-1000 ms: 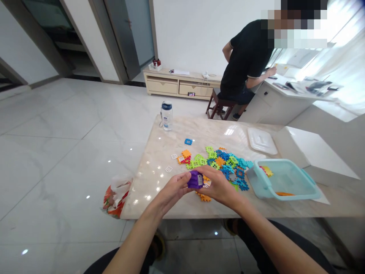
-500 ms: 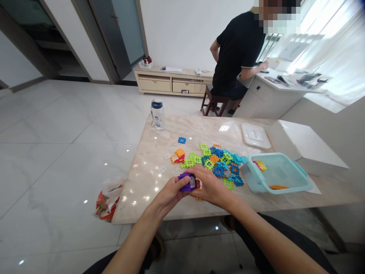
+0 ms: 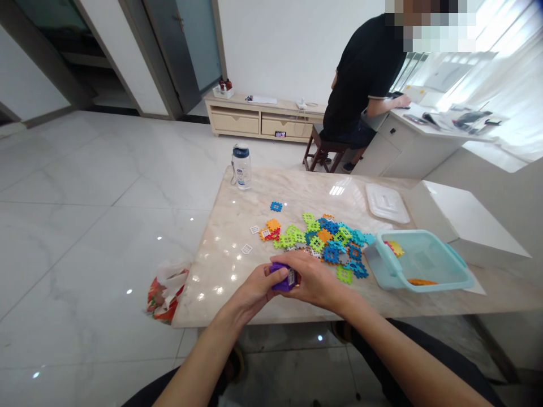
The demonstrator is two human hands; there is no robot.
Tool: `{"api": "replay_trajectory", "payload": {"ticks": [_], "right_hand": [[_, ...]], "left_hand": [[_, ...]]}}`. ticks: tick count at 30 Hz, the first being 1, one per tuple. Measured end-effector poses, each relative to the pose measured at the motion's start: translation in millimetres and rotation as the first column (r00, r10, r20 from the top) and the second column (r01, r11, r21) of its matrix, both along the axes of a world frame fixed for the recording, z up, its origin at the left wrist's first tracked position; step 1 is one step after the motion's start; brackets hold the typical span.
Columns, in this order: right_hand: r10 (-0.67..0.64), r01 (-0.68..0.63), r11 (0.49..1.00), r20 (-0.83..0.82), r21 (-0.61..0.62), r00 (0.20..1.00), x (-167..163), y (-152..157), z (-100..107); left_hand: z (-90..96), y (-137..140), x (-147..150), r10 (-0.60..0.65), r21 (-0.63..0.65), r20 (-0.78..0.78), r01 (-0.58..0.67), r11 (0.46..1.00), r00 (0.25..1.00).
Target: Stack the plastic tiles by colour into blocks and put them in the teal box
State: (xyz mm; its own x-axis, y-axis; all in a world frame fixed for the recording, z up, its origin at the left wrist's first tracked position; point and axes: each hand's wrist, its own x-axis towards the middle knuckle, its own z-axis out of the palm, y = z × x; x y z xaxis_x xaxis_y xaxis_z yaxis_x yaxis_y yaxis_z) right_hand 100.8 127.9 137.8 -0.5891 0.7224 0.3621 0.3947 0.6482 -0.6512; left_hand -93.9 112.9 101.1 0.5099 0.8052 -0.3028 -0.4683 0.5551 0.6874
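Note:
Between my two hands, above the near edge of the marble-look table, is a purple block of interlocking tiles (image 3: 281, 281) with a white window-like grid on one side. My left hand (image 3: 259, 286) is closed on its left side, thumb across the front. My right hand (image 3: 313, 278) wraps round its right and far side, and the fingers hide part of it. Just beyond lies a pile of interlocking plastic tiles (image 3: 332, 253) in blue, green, orange and teal. A small white window grid (image 3: 246, 249) rests on the table left of the pile.
A teal plastic bin (image 3: 424, 289) with a few pieces inside stands at the right, its clear lid (image 3: 387, 202) behind it. A water bottle (image 3: 242, 169) is at the far left corner. A person (image 3: 365, 73) sits on a stool beyond the table.
The view has shifted slightly, so the table and its contents appear a little further right. The purple block has turned a little in my hands, and both hands still hold it.

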Motion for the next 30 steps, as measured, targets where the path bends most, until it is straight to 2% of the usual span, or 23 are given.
{"api": "replay_trajectory", "payload": {"ticks": [8,16,30], "right_hand": [[0.040,-0.041,0.999,0.021,0.029,0.999,-1.7,1.6,-3.7],[0.001,-0.004,0.999,0.074,0.044,0.997,-0.6,0.9,-4.3],[0.013,-0.016,0.994,0.034,0.108,0.999,-0.9,5.6,2.4]], "left_hand": [[-4.1,0.1,-0.6,0.028,0.060,0.018,-0.029,0.998,0.999],[-4.8,3.5,2.1,0.076,-0.024,-0.062,-0.078,0.997,0.995],[-2.4,2.1,0.5,0.031,0.042,0.030,-0.033,0.999,0.999]]}}
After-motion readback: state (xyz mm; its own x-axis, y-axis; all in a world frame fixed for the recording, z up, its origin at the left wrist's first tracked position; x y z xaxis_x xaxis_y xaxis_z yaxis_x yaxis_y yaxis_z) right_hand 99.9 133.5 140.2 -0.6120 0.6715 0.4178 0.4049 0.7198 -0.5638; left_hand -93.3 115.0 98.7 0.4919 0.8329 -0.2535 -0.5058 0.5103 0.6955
